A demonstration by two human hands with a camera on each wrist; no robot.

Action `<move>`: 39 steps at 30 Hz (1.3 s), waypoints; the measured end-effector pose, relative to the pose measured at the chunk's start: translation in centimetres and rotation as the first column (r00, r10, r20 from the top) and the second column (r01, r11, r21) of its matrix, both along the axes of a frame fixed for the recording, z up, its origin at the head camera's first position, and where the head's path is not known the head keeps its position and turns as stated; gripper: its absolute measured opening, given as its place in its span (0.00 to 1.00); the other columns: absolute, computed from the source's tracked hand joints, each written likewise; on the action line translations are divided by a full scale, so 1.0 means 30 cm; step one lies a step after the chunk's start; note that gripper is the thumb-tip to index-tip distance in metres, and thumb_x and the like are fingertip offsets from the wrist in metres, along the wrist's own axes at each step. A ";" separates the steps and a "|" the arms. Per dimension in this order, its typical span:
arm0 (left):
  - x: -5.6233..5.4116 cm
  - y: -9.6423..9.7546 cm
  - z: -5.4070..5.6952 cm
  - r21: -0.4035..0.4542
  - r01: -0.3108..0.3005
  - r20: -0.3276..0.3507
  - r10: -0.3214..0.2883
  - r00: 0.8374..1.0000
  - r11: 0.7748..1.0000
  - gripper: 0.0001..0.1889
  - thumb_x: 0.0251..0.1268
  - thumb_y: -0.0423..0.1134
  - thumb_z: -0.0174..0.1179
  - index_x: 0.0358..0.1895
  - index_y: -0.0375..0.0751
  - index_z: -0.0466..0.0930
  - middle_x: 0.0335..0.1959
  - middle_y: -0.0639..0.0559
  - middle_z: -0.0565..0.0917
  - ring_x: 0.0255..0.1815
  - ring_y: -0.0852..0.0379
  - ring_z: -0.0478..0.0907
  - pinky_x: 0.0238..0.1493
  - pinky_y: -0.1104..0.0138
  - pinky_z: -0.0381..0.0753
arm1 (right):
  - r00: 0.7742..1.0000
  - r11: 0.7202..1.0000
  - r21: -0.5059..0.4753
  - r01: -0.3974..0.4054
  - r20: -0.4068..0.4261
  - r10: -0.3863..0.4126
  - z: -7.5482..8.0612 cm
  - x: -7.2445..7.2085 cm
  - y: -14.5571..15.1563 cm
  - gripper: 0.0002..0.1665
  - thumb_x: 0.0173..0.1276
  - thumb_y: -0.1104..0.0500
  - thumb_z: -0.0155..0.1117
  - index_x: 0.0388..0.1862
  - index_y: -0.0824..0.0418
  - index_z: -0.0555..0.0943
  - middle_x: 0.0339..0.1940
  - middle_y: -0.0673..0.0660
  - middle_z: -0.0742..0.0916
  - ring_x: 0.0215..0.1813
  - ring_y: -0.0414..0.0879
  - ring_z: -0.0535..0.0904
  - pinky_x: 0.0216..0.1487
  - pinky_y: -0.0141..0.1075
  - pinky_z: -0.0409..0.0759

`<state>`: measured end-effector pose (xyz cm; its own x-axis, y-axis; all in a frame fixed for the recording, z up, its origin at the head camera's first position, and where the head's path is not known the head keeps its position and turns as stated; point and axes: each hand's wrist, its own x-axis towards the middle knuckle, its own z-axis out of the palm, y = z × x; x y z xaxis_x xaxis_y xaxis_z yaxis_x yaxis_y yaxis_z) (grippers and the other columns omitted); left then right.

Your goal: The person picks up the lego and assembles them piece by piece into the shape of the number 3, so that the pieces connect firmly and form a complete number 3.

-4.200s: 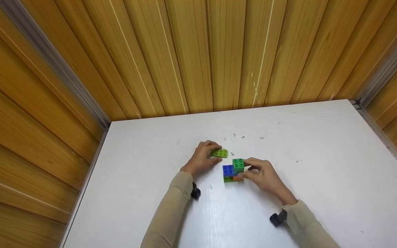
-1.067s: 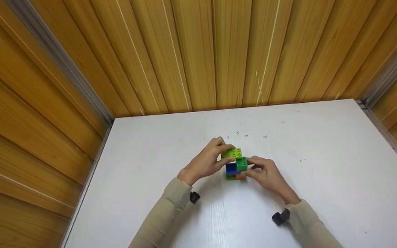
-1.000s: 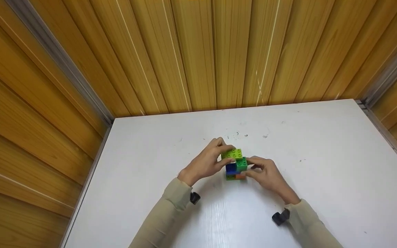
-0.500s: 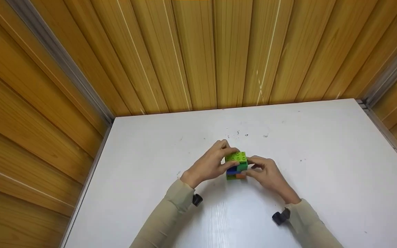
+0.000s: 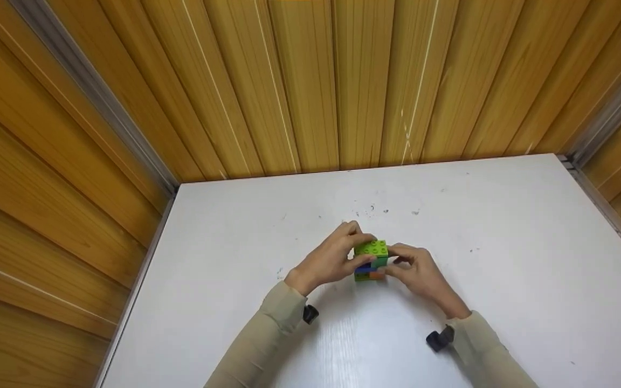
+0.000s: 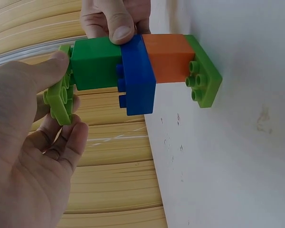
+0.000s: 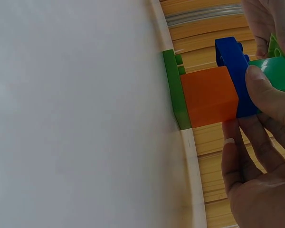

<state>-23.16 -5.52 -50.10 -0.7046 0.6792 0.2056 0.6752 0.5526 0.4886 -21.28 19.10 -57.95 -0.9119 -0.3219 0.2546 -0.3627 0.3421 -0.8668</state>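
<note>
A stack of toy building bricks stands on the white table. In the left wrist view it runs from a lime green base plate [image 6: 206,78] through an orange brick [image 6: 167,57] and a blue brick [image 6: 140,80] to a green brick [image 6: 96,64]. My left hand [image 5: 337,253] pinches a second lime plate [image 6: 61,102] by its sides, right at the green brick's studs. Its free end juts past the green brick, above the blue one. My right hand [image 5: 415,272] grips the stack, thumb across the seam of blue and green.
The white table [image 5: 483,226] carries small dark marks beyond the hands. Wood-patterned panels [image 5: 310,86] rise behind it and at both sides. A black wrist camera [image 5: 440,340] sits on the right sleeve and another camera [image 5: 310,313] on the left.
My left hand has lifted the lime plate from the table, carried it right over the stack and lowered it onto the green brick's top. My right hand has kept its grip.
</note>
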 end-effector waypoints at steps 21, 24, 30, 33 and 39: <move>0.005 0.006 0.008 -0.031 0.022 -0.057 -0.024 0.998 0.999 0.20 0.79 0.50 0.64 0.64 0.44 0.86 0.44 0.52 0.77 0.44 0.60 0.68 0.48 0.72 0.72 | 1.000 1.000 -0.007 -0.011 -0.027 0.011 0.011 0.009 -0.001 0.19 0.70 0.62 0.76 0.59 0.58 0.90 0.51 0.52 0.93 0.51 0.37 0.86 0.53 0.34 0.85; 0.002 0.009 0.008 -0.038 0.020 -0.067 -0.023 0.997 0.999 0.20 0.79 0.50 0.64 0.64 0.44 0.86 0.44 0.52 0.78 0.43 0.60 0.69 0.47 0.71 0.72 | 1.000 1.000 -0.013 -0.008 -0.029 0.008 0.014 0.007 0.000 0.19 0.70 0.62 0.77 0.59 0.58 0.90 0.51 0.52 0.93 0.51 0.37 0.86 0.53 0.34 0.85; -0.005 0.014 0.015 -0.056 0.030 -0.104 -0.036 0.994 0.998 0.20 0.79 0.50 0.64 0.63 0.44 0.88 0.43 0.52 0.78 0.41 0.60 0.69 0.45 0.72 0.71 | 1.000 1.000 -0.015 -0.001 -0.019 0.001 0.011 0.004 0.001 0.19 0.69 0.62 0.78 0.58 0.58 0.91 0.51 0.52 0.93 0.51 0.36 0.86 0.53 0.33 0.85; -0.005 0.015 0.020 -0.060 0.031 -0.105 -0.037 0.994 0.998 0.19 0.78 0.49 0.65 0.62 0.43 0.88 0.43 0.51 0.78 0.41 0.60 0.70 0.45 0.72 0.71 | 1.000 1.000 -0.011 -0.002 -0.025 0.002 0.009 0.005 -0.001 0.19 0.69 0.62 0.77 0.58 0.58 0.90 0.51 0.52 0.93 0.51 0.36 0.86 0.53 0.33 0.85; -0.004 0.014 0.024 -0.062 0.024 -0.093 -0.030 0.995 0.998 0.19 0.77 0.48 0.67 0.62 0.41 0.88 0.43 0.51 0.79 0.41 0.60 0.69 0.45 0.73 0.72 | 1.000 1.000 -0.007 -0.009 -0.019 0.009 0.012 0.005 0.001 0.19 0.70 0.61 0.77 0.59 0.58 0.90 0.52 0.52 0.93 0.52 0.36 0.85 0.54 0.34 0.85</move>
